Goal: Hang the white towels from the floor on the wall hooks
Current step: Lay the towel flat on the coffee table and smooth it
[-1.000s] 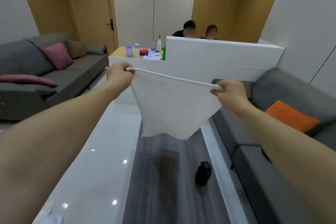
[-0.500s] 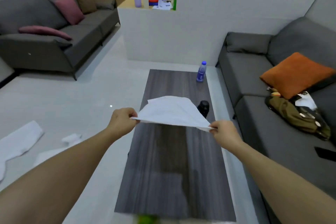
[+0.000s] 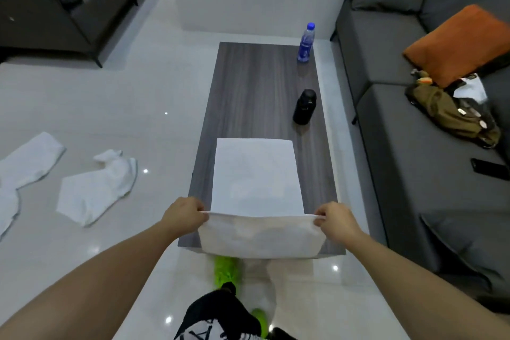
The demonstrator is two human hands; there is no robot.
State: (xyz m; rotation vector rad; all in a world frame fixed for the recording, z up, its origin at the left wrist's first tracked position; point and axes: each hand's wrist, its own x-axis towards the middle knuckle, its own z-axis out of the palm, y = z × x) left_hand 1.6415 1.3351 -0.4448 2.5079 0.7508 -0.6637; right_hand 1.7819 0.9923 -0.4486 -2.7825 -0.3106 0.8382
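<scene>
A white towel [image 3: 255,176] lies spread flat on the near half of the dark wood coffee table [image 3: 248,85], and its near part hangs over the table's front edge. My left hand [image 3: 183,215] pinches the towel's near left corner. My right hand [image 3: 335,219] pinches the near right corner. Both hands hold that edge taut just above the table's front edge. Two more white towels lie crumpled on the glossy floor to the left, one [image 3: 95,188] nearer the table and one [image 3: 23,171] at the frame's left edge. No wall hooks are in view.
A black bottle [image 3: 304,106] and a blue-capped water bottle [image 3: 305,42] stand on the table's far right side. A grey sofa [image 3: 430,163] with an orange cushion, an olive bag and a phone runs along the right. Another grey sofa [image 3: 71,0] is far left.
The towel, held up in the air before, has come down and now lies spread on the table. My hands dropped to the table's front edge, and my view tilted downward.
</scene>
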